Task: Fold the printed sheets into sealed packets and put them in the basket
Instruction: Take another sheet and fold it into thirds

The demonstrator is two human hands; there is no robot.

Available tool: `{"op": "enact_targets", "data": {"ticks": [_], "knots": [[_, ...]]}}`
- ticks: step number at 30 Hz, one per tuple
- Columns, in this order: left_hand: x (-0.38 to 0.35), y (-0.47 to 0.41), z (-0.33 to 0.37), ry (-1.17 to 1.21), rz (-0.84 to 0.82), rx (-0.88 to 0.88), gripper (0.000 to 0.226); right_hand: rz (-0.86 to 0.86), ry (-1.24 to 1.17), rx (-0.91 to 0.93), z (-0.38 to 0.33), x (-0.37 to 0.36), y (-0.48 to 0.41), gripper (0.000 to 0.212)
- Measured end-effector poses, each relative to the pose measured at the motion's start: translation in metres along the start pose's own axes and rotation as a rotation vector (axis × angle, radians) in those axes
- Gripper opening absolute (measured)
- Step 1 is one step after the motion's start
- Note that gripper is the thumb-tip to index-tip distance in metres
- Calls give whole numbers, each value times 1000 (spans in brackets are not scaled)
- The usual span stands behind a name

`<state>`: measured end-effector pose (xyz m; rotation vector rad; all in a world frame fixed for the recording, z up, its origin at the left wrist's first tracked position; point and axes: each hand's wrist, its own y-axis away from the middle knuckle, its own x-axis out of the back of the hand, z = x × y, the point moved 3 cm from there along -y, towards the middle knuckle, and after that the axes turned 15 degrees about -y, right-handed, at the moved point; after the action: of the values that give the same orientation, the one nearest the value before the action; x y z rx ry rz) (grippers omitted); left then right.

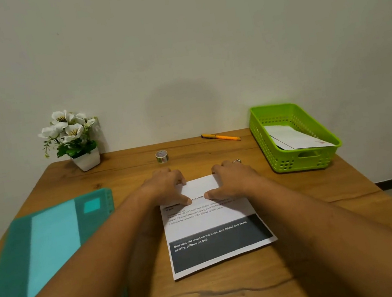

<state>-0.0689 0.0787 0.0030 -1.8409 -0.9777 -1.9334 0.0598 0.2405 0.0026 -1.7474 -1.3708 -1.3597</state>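
Note:
A printed sheet [212, 225] lies on the wooden table [238, 290] in front of me, its dark caption band nearest me. Its far end is folded over toward me as a white flap [199, 186]. My left hand [164, 188] rests on the flap's left side and my right hand [233, 177] on its right side. Both thumbs press the flap's free edge while the fingers bear on the far fold. A green basket [294, 158] stands at the right with a folded white packet [296, 137] inside.
A small roll of patterned tape [161, 156] sits just beyond my hands. An orange pen [221, 137] lies near the wall. A potted white flower [73, 139] stands at the back left. A teal folder [42, 252] covers the table's left side.

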Motion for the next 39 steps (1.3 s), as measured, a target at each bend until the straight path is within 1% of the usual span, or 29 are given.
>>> {"op": "enact_targets", "data": {"ticks": [2, 3, 7, 9, 12, 15, 18, 23, 25, 27, 29, 33, 39], "knots": [[1, 1, 3, 23, -4, 1, 52, -16, 22, 30, -6, 2, -1, 77], [1, 2, 4, 40, -3, 2, 52, -29, 25, 48, -9, 2, -2, 75], [3, 4, 6, 75, -40, 16, 67, -82, -5, 91, -18, 2, -6, 72], [5, 3, 8, 45, -71, 12, 75, -89, -6, 93, -20, 3, -6, 74], [8, 5, 10, -23, -72, 10, 77, -84, 4, 93, -20, 5, -4, 75], [10, 8, 11, -103, 22, -5, 74, -62, 14, 143, -21, 6, -3, 80], [11, 12, 16, -132, 167, -40, 71, 10, -3, 229, -26, 8, -1, 96], [13, 27, 29, -226, 401, -89, 83, 122, 81, 341, -40, 7, 5, 112], [11, 34, 31, -290, 500, -94, 78, 151, 141, 356, -42, 5, 7, 117], [7, 39, 31, -354, 589, -86, 66, 172, 195, 349, -41, 5, 8, 121], [4, 42, 28, -357, 615, -60, 58, 200, 224, 327, -38, 5, 8, 120], [2, 48, 30, -327, 641, -52, 64, 276, 261, 307, -38, 1, 10, 113], [-1, 50, 39, -347, 651, -27, 62, 355, 305, 304, -48, -10, 12, 97]]}}
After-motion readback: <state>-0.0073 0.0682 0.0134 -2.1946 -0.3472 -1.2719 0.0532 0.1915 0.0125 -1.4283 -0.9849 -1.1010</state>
